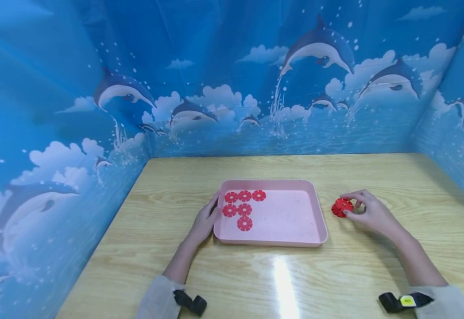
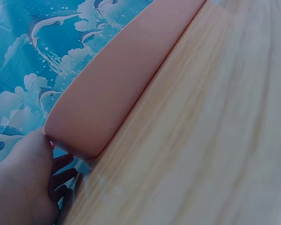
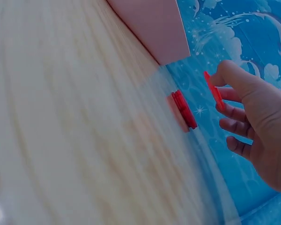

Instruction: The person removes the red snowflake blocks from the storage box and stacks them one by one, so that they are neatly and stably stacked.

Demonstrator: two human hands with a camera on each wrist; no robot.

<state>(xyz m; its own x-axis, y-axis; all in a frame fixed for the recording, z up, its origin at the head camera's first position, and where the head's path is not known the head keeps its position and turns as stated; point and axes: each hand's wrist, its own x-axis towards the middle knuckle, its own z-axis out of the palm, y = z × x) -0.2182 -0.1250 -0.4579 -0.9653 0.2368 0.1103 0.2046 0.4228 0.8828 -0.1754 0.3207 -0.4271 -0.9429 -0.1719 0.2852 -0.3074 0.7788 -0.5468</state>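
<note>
A shallow pink tray (image 1: 288,217) lies on the table, with several red notched plastic discs (image 1: 245,223) flat in its left part. My left hand (image 1: 206,218) grips the tray's left side; in the left wrist view, the thumb side of the hand (image 2: 25,173) meets the rim and the fingers bend against the outer wall. To the right of the tray, my right hand (image 1: 373,215) pinches one red notched disc (image 3: 213,90) between thumb and fingertips. Under it, a small pile of like discs (image 3: 183,108) lies on the table.
The light wood-grain table (image 1: 168,177) is backed and flanked by a blue dolphin-print sheet (image 1: 224,66). A bright light reflection (image 1: 284,283) falls on the tabletop in front of the tray. Each sleeve carries a black strap-mounted device (image 1: 403,302) near the wrist.
</note>
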